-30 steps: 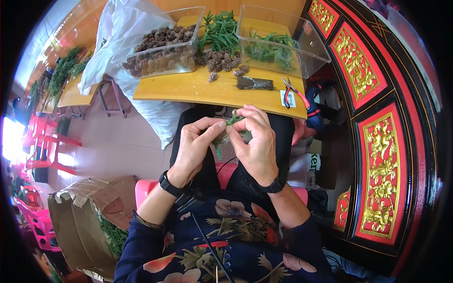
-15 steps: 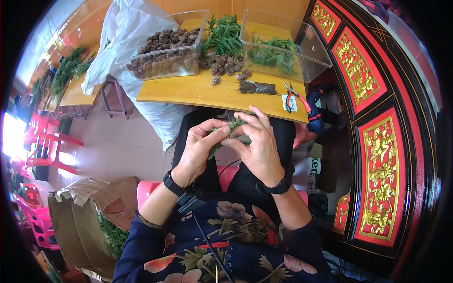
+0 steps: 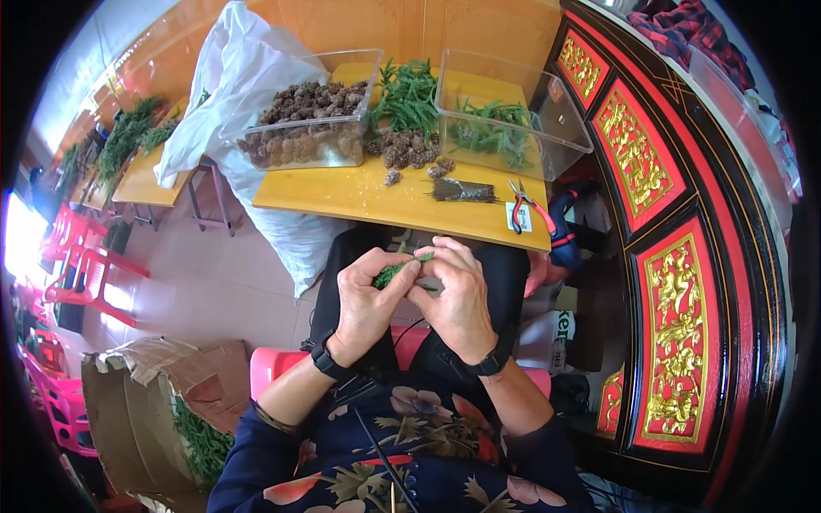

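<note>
Green needle-leaved foliage (image 3: 389,275) is being pinched in the nearly closed fingertips of the left hand (image 3: 368,295) and right hand (image 3: 457,299), risking slippage if either grip slackens.

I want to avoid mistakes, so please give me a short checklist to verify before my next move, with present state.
1. Green sprig pinched in left hand and right hand: ok.
2. Sprig's stem end visible: cannot tell; fingers cover much of it.
3. Dark wire-like bundle lying on the yellow table: ok.
4. Pliers wholly on the table: not ok; one red handle seems to reach past the right edge.
5. Loose pine cones on the table, uncovered: ok.
6. Spare greenery pile between the two clear bins: ok.
</note>
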Tool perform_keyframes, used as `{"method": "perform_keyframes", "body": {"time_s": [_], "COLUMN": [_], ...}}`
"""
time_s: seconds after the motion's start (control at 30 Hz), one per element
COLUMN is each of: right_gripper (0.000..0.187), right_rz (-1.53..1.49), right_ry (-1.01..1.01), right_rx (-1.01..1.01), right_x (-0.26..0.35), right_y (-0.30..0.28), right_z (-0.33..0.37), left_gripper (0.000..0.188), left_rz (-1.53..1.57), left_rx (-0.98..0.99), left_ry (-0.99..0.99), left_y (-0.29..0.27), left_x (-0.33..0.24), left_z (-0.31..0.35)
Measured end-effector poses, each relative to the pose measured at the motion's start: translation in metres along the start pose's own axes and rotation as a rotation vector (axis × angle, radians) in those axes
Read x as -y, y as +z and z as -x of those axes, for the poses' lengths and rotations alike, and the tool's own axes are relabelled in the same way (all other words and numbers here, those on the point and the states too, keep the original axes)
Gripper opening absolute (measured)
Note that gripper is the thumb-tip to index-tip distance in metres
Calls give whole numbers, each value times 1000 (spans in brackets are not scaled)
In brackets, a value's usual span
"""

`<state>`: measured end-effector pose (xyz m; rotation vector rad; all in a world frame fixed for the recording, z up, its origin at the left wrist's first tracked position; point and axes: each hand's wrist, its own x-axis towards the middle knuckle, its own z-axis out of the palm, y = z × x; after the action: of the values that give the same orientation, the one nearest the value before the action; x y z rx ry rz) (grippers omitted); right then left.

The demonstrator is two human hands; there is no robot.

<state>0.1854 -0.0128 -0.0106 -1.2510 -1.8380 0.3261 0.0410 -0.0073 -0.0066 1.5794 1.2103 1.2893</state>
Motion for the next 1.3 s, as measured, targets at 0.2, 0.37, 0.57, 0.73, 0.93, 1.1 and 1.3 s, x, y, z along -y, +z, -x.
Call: {"method": "perform_keyframes", "body": {"time_s": [0.2,0.37,0.57,0.73,0.93,1.1,1.3], "right_gripper": [26,27,14,9,11,12,7], "right_rz": [-9,-96,-525,-460,-437,-530,-438], "right_ry": [-43,-116,240,99,-67,-27,-58], "right_rx": [24,73,133,165,220,437,462], "right_x": [6,3,-8,14,28,23,28], "right_y": [-9,-14,-27,-22,-17,-16,-18], "right_z": [-8,-16,-24,-28,-24,-21,-23], "left_gripper": [9,11,11,10,9,8,9], "left_rz": [153,286,207,348,776,786,634], "left_rx": [-63,-64,51,213,329,587,658], "left_ry": [6,-72,-50,-204,-552,-651,-468], "left_y": [0,-8,-15,-34,-57,-64,-65], "left_x": [5,10,1,0,7,23,29], "left_z": [-3,-4,0,3,8,4,-2]}}
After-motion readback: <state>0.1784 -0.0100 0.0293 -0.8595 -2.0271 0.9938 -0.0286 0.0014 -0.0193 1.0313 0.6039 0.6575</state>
